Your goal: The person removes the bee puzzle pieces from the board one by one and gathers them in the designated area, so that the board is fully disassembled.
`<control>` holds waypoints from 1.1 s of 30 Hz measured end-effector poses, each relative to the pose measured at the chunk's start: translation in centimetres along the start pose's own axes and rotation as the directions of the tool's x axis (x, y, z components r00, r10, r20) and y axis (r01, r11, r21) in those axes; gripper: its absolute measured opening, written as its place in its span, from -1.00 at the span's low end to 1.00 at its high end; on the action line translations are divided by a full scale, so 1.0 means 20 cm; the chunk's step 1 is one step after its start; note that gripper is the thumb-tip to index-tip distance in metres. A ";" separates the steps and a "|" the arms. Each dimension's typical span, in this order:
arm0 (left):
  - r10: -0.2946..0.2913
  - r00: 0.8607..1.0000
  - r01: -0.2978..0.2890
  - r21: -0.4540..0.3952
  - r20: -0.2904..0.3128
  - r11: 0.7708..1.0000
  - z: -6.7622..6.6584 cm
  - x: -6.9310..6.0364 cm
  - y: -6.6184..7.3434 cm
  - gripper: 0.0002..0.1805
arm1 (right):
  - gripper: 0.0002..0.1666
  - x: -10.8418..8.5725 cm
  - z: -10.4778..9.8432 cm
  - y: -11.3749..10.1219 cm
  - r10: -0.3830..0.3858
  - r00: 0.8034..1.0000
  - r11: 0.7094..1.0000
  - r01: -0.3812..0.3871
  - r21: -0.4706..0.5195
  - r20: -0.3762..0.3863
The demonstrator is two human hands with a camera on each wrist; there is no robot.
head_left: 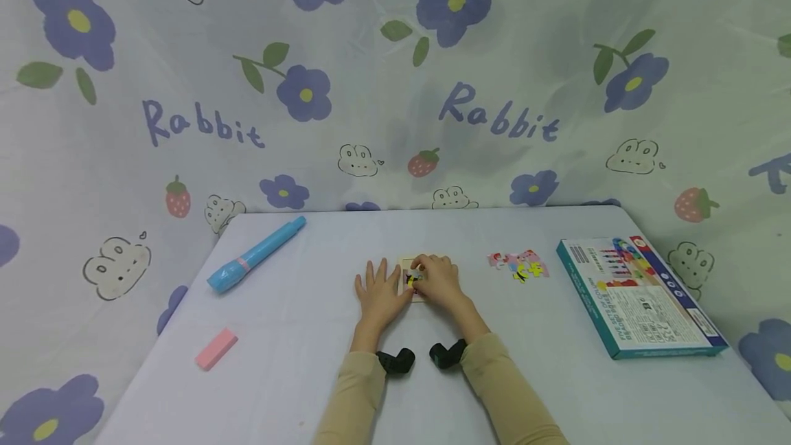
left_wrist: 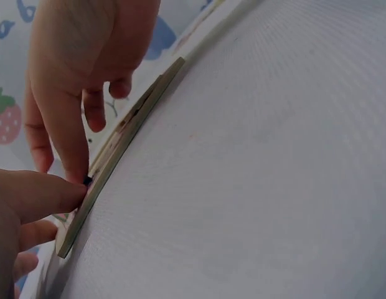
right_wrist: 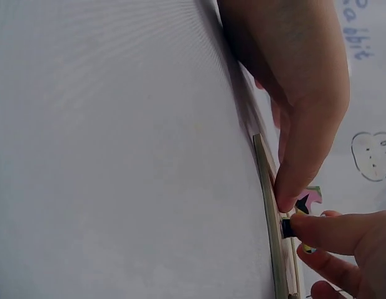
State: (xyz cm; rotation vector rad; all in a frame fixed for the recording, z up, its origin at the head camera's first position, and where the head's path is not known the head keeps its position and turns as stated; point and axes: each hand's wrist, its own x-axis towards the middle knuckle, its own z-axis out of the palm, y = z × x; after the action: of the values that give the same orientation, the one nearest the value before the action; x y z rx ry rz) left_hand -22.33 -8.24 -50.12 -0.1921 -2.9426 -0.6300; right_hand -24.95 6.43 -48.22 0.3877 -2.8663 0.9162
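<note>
A small wooden puzzle board [head_left: 405, 264] lies flat on the table between both hands, its picture partly hidden by them. The left hand [head_left: 380, 301] rests at its left side with fingers spread, and the thumb touches the board's near part. Over the board's right half, the right hand [head_left: 440, 280] pinches a puzzle piece with thumb and fingers. In the right wrist view that piece [right_wrist: 310, 196] shows pink and black, tilted up from the board behind the thumb. The board's edge [left_wrist: 121, 156] runs diagonally in the left wrist view.
Several loose puzzle pieces [head_left: 518, 264] lie right of the hands. Farther right is a flat teal-edged box [head_left: 639, 301]. A blue tube-shaped object [head_left: 256, 253] and a pink block [head_left: 216, 349] lie on the left. A patterned curtain [head_left: 395, 88] hangs behind the white table [head_left: 296, 335].
</note>
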 end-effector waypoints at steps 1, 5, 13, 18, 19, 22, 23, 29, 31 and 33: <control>0.000 1.000 0.000 -0.005 0.000 1.000 0.00 0.00 0.00 -0.34 | -0.73 0.00 0.00 0.00 -0.002 1.000 1.000 0.002 0.016 -0.003; -0.004 1.000 0.004 -0.010 -0.001 1.000 0.00 0.00 0.00 -0.35 | -0.82 0.00 -0.01 0.00 -0.005 1.000 0.996 0.007 0.091 -0.019; -0.004 1.000 0.004 -0.011 0.000 1.000 0.01 0.00 0.00 -0.33 | -0.83 -0.02 -0.07 0.07 0.119 0.991 0.929 -0.090 0.358 -0.058; -0.008 1.000 0.008 -0.012 -0.002 1.000 0.01 0.00 -0.01 -0.32 | -0.82 -0.04 -0.12 0.14 0.224 0.973 0.878 -0.176 0.446 -0.055; -0.007 1.000 0.007 -0.015 -0.003 1.000 0.01 0.00 0.00 -0.32 | -0.81 -0.04 -0.13 0.16 0.236 0.970 0.874 -0.185 0.449 -0.059; -0.005 1.000 0.005 -0.023 -0.005 1.000 0.00 -0.01 0.00 -0.32 | -0.79 -0.05 -0.15 0.21 0.262 0.963 0.870 -0.206 0.447 -0.066; -0.005 1.000 0.005 -0.024 -0.005 1.000 0.00 -0.01 0.00 -0.32 | -0.79 -0.06 -0.16 0.23 0.271 0.960 0.869 -0.213 0.447 -0.069; -0.007 1.000 0.007 -0.029 0.005 1.000 0.00 0.00 0.00 -0.32 | -0.77 -0.08 -0.21 0.30 0.317 0.946 0.856 -0.253 0.451 -0.071; -0.009 1.000 0.009 -0.034 0.009 0.999 0.00 0.00 0.00 -0.32 | -0.77 -0.09 -0.22 0.32 0.328 0.942 0.854 -0.264 0.448 -0.070; -0.009 1.000 0.009 -0.041 0.011 0.999 0.00 0.00 0.00 -0.32 | -0.76 -0.09 -0.23 0.34 0.333 0.939 0.855 -0.266 0.445 -0.080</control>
State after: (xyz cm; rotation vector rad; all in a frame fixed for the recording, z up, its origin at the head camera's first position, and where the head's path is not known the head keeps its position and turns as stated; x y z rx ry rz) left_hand -22.32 -8.21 -50.10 -0.1869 -2.9445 -0.6935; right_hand -24.95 14.92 -48.54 -0.1100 -2.6054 1.5674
